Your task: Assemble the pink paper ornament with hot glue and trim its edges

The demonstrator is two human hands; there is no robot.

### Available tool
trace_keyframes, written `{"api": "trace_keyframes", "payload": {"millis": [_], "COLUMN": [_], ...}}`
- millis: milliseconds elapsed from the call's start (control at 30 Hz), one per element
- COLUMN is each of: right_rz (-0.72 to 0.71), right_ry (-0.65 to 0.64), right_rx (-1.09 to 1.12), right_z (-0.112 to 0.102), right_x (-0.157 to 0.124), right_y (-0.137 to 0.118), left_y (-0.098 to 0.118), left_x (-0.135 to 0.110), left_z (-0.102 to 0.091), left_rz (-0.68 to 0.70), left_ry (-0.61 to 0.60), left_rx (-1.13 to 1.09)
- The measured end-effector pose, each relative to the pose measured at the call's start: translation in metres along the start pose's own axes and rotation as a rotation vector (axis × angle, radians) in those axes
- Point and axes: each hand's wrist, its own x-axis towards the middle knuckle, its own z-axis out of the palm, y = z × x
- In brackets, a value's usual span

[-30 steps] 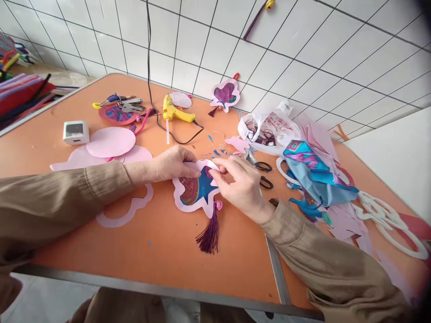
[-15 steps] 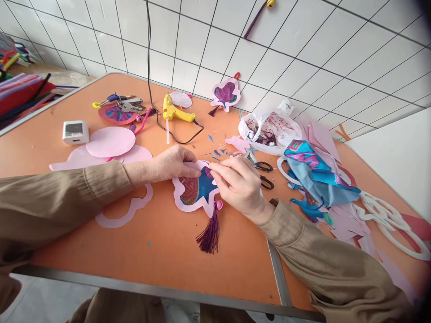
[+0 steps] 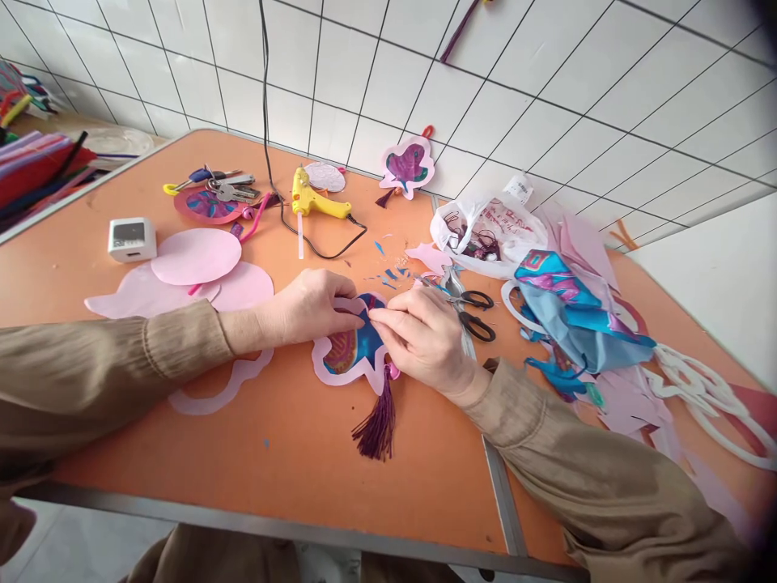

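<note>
A wavy-edged pendant (image 3: 368, 348) with a pink border and a blue, patterned fabric centre lies on the orange table between my hands. My left hand (image 3: 307, 306) grips its upper left edge, thumb over the pink border. At its upper right, my right hand (image 3: 422, 336) has thumb and fingers pinched together over the blue fabric and border. Whether anything small is between those fingertips is hidden. From the pendant's lower right point hangs a purple tassel (image 3: 375, 427) with a pink bell, partly covered by my right hand.
Behind my hands are a yellow glue gun (image 3: 316, 197), keys (image 3: 231, 191) and blue scraps (image 3: 388, 278). Black-handled scissors (image 3: 477, 312) lie beside my right hand. Pink cutouts (image 3: 195, 256) and a white charger (image 3: 132, 240) are left; a plastic bag (image 3: 513, 231) and blue fabric (image 3: 583, 312) sit right.
Both hands keep hold of the pendant. My right fingertips have shifted slightly left and down over the blue fabric, and its upper pink edge has moved slightly beneath the fingers.
</note>
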Motion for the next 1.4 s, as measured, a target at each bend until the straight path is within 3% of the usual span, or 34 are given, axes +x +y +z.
{"api": "trace_keyframes", "payload": {"millis": [100, 233, 500, 600, 833, 933, 1067, 1100, 1267, 1400], "right_rz": [0.011, 0.050, 0.125, 0.202, 0.335, 0.330, 0.382, 0.382, 0.462, 0.476], "right_ry": [-0.028, -0.068, -0.143, -0.142, -0.057, -0.186, -0.569, -0.614, -0.766, -0.743], "right_rx": [0.014, 0.078, 0.219, 0.281, 0.233, 0.199, 0.093, 0.090, 0.089, 0.087], "right_z": [0.001, 0.003, 0.000, -0.003, -0.003, 0.018, 0.079, 0.096, 0.158, 0.167], "right_x": [0.000, -0.002, 0.001, 0.001, 0.021, 0.055, 0.109, 0.119, 0.137, 0.138], "right_y": [0.000, 0.001, 0.000, 0.002, 0.034, 0.064, 0.101, 0.107, 0.119, 0.117], "left_y": [-0.004, -0.015, -0.024, -0.025, -0.025, -0.025, -0.024, -0.024, -0.027, -0.027], "left_x": [-0.001, 0.000, -0.008, -0.011, -0.016, -0.016, -0.018, -0.018, -0.019, -0.019], "left_z": [0.003, 0.006, 0.012, 0.013, 0.016, 0.017, 0.016, 0.016, 0.018, 0.018], "left_rz": [0.080, 0.202, 0.667, 0.716, 0.715, 0.729, 0.770, 0.784, 0.828, 0.847], "left_ry": [0.118, 0.183, 0.363, 0.426, 0.352, 0.340, 0.342, 0.349, 0.370, 0.369], "left_rx": [0.132, 0.205, 0.389, 0.521, 0.671, 0.686, 0.689, 0.688, 0.681, 0.677]}}
